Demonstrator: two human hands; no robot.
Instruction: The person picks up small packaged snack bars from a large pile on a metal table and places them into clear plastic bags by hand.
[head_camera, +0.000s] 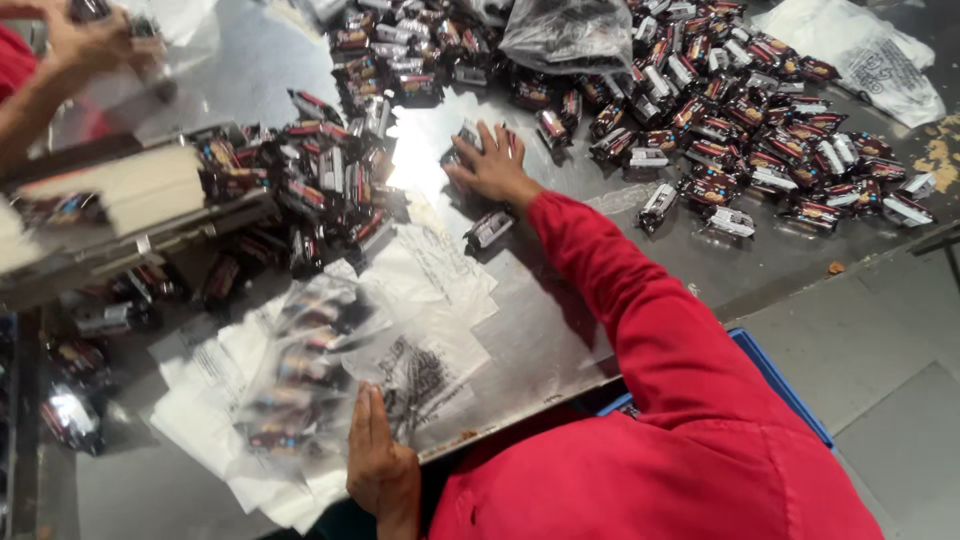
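Right fingers (487, 140) atop small wrapped packets (468, 137); left hand (376, 462) on bag (300, 385).

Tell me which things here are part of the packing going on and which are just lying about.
In use: right hand on small dark wrapped sachets; left hand on clear plastic bag holding sachets.
Lying about: crumpled clear bag; blue crate; printed white bag.

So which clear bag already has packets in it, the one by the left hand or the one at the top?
The bag by the left hand: dark packets show through it. The top bag looks empty.
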